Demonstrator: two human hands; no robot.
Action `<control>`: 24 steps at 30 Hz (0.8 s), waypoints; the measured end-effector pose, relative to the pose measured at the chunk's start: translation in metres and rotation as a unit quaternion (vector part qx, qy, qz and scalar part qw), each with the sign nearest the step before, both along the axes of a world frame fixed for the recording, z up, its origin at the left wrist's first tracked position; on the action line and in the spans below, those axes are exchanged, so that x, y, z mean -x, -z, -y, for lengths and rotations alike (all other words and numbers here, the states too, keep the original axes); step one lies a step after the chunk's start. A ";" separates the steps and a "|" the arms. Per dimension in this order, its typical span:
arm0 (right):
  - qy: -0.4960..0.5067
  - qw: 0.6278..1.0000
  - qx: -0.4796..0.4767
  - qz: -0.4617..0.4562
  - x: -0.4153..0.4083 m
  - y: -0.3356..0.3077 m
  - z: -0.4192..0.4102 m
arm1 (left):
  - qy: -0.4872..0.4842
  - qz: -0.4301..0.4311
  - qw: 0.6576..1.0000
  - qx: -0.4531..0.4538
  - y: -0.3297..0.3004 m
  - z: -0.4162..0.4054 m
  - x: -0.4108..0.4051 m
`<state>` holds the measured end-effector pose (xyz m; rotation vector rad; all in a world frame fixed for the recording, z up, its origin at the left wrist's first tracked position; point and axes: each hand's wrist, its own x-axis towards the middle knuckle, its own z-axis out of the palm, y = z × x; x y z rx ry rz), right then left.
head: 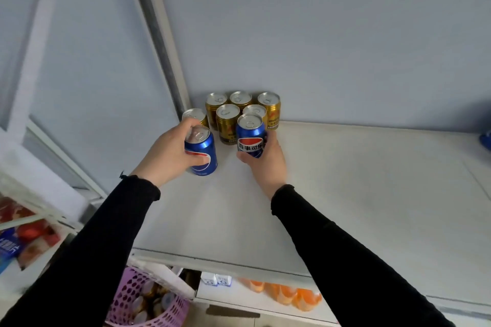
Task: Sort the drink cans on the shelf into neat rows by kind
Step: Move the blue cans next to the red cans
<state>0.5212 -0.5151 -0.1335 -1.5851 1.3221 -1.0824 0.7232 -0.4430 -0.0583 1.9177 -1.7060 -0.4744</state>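
Two blue cans stand upright on a white shelf (pixel 345 194), each grasped by one hand. The left blue can (pixel 201 151) is at the front left of the group, nearest the viewer; the left hand (pixel 170 152) wraps it from the left, fingers curled over its rim and thumb across its front. The right blue can (pixel 251 138) stands to its right and slightly further back, label facing the camera; the right hand (pixel 265 163) holds it from below and the right, thumb at the can's lower left, fingers hidden behind it. The two blue cans are apart, with a gap of bare shelf between them.

Behind them, six gold cans (pixel 227 123) stand upright in a cluster against the grey back wall (pixel 318 34), near the shelf's left rear corner. One gold can sits at the far left, partly hidden by the left hand's fingers. The right blue can stands just in front of the cluster, overlapping one gold can in view.

Both arms wear black sleeves (pixel 345 247). Below the shelf edge: a pink perforated basket (pixel 148 300) holding containers, small white cartons (pixel 216 279), and orange packets (pixel 287 293) on a lower shelf.
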 end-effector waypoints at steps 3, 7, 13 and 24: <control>0.014 0.999 -0.017 0.023 0.014 -0.008 -0.014 | 0.028 -0.007 0.999 0.020 0.000 0.001 0.012; 0.061 0.997 -0.014 0.049 0.061 -0.017 -0.041 | 0.086 -0.039 0.995 0.043 -0.001 0.006 0.052; 0.151 0.987 0.010 0.061 0.160 -0.029 -0.072 | 0.184 -0.028 0.981 0.045 0.002 0.024 0.150; 0.254 0.966 0.034 0.028 0.409 -0.022 -0.116 | 0.271 -0.046 0.961 0.041 0.003 0.029 0.392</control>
